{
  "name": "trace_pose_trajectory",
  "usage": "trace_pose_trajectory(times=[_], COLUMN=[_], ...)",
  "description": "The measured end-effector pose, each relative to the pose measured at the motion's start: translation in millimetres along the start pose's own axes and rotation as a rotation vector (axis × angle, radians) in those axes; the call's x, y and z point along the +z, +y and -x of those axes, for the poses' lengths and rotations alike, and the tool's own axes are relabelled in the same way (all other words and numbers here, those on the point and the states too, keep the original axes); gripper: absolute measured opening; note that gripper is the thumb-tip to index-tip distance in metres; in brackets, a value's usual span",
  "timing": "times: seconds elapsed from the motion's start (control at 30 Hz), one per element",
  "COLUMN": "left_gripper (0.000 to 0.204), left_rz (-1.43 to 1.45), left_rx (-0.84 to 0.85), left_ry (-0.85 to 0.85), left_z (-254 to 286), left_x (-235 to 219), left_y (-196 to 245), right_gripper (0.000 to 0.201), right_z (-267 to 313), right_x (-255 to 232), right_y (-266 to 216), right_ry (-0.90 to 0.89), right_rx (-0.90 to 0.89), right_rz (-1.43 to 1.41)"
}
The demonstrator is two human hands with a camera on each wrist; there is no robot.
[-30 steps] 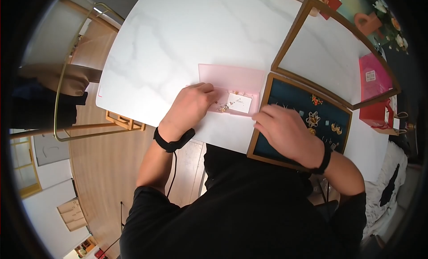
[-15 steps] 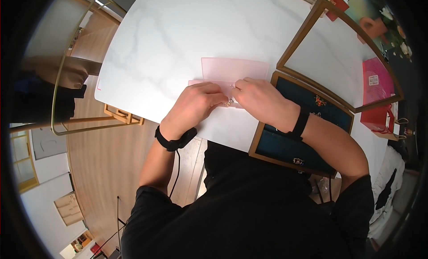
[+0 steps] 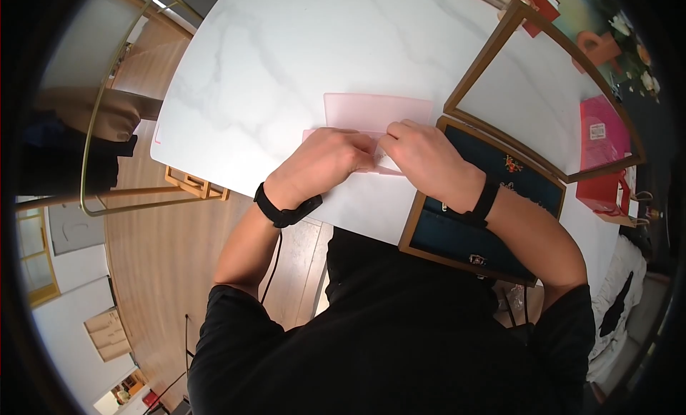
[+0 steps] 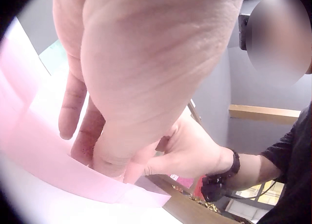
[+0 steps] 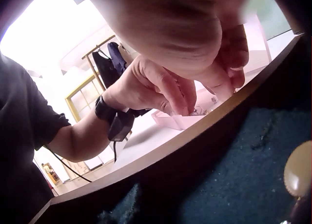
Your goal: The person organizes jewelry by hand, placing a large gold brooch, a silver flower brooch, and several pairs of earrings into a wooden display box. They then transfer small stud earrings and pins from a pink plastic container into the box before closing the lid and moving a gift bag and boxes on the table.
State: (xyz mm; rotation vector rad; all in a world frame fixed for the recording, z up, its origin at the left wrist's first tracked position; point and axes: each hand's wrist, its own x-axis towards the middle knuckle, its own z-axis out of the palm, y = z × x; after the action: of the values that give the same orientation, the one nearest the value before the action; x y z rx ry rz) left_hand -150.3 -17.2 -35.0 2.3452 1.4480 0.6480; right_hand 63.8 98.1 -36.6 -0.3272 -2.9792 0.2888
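Observation:
Both hands meet over a shallow pink box, its lid [image 3: 375, 111] raised at the back. The left hand [image 3: 318, 165] has bent fingers down inside the box; in the right wrist view its fingertips are by small shiny jewelry [image 5: 201, 111] near the box's wall [image 5: 170, 120]. The right hand [image 3: 436, 168] reaches in from the right, thumb and fingertips close together; a tiny gold-coloured spot shows beside them in the right wrist view. Whether either hand pinches a piece is hidden. A white card [image 3: 386, 162] shows partly between the hands.
Right of the pink box lies a wood-framed jewelry case [image 3: 450, 233] lined in dark teal, holding several ornaments, its framed clear lid [image 3: 486, 54] open. Red and pink bags [image 3: 604, 190] stand beyond it on the marble-patterned table [image 3: 286, 65].
Since one second ago the right hand has moved left from the case's edge to over the pink box. The left hand has shifted slightly right, covering more of the jewelry.

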Motion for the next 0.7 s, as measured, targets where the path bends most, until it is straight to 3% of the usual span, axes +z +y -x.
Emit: trace_pose_trajectory(times=[0.1, 0.5, 0.7], left_gripper=[0.008, 0.014, 0.013], left_rz=[-0.064, 0.058, 0.190], left_rx=[-0.050, -0.060, -0.242], left_ry=[-0.049, 0.019, 0.115], left_z=[0.1, 3.4, 13.7], left_x=[-1.0, -14.1, -14.1], left_y=[-1.5, -2.2, -3.8], right_gripper=[0.011, 0.012, 0.011], right_z=[1.9, 3.5, 4.5], right_x=[-0.2, -7.1, -3.8], right_y=[0.7, 6.0, 6.6], right_ry=[0.013, 0.043, 0.049], right_rx=[0.011, -0.001, -0.031], right_rz=[-0.024, -0.039, 0.103])
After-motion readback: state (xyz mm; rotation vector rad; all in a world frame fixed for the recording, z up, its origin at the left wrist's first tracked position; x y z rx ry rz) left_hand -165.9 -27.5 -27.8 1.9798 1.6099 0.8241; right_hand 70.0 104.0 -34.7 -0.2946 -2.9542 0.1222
